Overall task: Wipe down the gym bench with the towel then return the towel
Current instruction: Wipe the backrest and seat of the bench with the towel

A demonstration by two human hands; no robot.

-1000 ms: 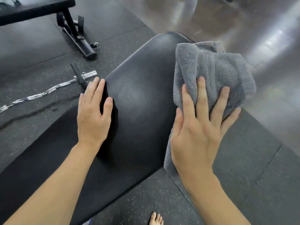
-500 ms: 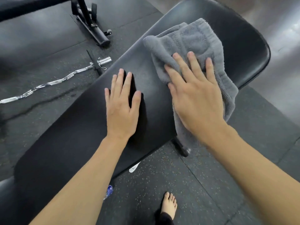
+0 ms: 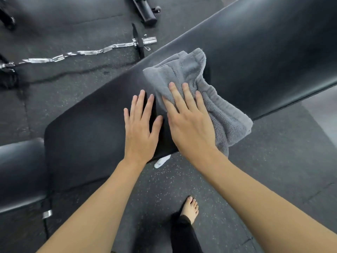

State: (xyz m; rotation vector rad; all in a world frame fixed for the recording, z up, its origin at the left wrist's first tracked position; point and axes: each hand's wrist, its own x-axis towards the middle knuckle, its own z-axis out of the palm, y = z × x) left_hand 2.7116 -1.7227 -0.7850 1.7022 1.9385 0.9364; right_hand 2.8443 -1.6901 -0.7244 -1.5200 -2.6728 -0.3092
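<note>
Grey terry towel (image 3: 197, 84) looks soft, light, floppy; right hand (image 3: 189, 123) presses it flat, fingers spread, onto bench (image 3: 264, 57); left hand (image 3: 141, 128) flat, empty; best bunched mid-fold.

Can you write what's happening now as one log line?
step: wiping | right hand: flat on towel | left hand: flat on bench

Right hand (image 3: 189, 123) with the grey towel (image 3: 197, 92) slid back along the bench pad (image 3: 264, 52) from its far end toward the left hand (image 3: 140, 128); the two hands now nearly touching. Towel more bunched, its tail hanging off the near edge. Seat pad (image 3: 20, 172) and bare foot (image 3: 190, 209) now in view.
</note>
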